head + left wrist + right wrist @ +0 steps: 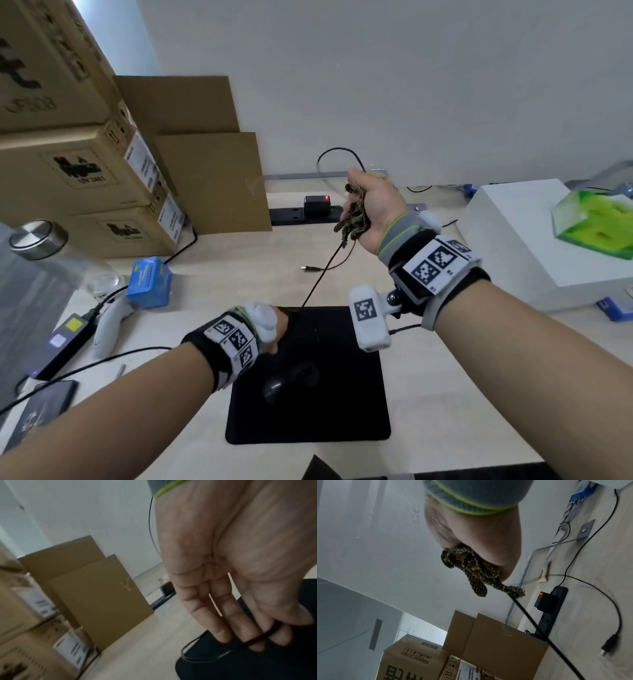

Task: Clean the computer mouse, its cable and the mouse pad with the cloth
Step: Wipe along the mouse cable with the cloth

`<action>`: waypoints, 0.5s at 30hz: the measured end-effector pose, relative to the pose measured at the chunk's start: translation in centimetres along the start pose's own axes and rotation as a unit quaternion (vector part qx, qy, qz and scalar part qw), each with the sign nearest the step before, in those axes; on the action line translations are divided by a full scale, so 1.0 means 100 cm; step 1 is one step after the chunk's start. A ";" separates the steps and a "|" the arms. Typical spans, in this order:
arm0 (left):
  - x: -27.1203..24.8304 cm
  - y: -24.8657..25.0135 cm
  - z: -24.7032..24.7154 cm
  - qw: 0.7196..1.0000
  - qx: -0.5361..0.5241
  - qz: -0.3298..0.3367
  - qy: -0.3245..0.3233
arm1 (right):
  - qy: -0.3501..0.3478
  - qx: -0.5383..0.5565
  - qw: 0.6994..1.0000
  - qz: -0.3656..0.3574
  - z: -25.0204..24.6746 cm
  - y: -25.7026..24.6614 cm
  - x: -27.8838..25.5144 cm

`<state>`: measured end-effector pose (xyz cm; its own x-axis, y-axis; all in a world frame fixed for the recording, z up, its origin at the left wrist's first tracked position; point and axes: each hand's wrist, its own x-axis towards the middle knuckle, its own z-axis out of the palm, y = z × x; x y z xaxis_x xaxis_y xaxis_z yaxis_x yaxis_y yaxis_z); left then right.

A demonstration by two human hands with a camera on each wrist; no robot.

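The black mouse pad (342,418) lies on the desk in front of me, and the black mouse (287,380) rests on it, dim against the pad. My left hand (277,327) sits at the pad's back left edge (257,666); there its thumb and fingers (254,632) pinch the thin black cable (257,638). The cable (322,270) rises taut to my raised right hand (368,202). That hand grips a dark patterned cloth (354,219) bunched round the cable (530,615). Cloth ends (471,572) hang from the fist. Past it the cable loops up, and its USB plug (308,269) lies loose on the desk.
Stacked cardboard boxes (85,171) and flat cardboard sheets (212,181) fill the left and back. A power strip with an adapter (317,205) runs along the wall. A white box (513,240) with a green pack stands right; a blue box (149,282) and a bottle (37,240) left.
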<state>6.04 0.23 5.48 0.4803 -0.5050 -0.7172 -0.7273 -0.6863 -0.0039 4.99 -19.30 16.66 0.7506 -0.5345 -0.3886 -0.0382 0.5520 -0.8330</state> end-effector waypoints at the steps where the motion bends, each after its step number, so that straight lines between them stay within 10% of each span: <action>1: -0.001 -0.004 0.004 1.000 0.011 0.008 -0.008 | -0.002 0.003 1.000 -0.002 0.000 -0.002 0.000; 5: 0.000 -0.011 -0.011 0.986 -0.130 0.070 0.084 | -0.006 -0.007 1.000 0.007 -0.002 0.014 0.003; 11: -0.006 0.019 -0.052 0.823 -0.469 0.141 0.288 | -0.003 -0.022 1.000 0.022 -0.006 0.043 0.000; 15: -0.004 0.021 -0.045 0.810 -0.483 0.155 0.295 | 0.008 -0.018 1.000 0.011 -0.007 0.045 -0.002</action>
<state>6.54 -3.33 8.88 0.7062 -0.6978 -0.1198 -0.2724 -0.4240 0.8637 4.19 -17.21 12.73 0.7384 -0.5335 -0.4125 -0.0781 0.5400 -0.8380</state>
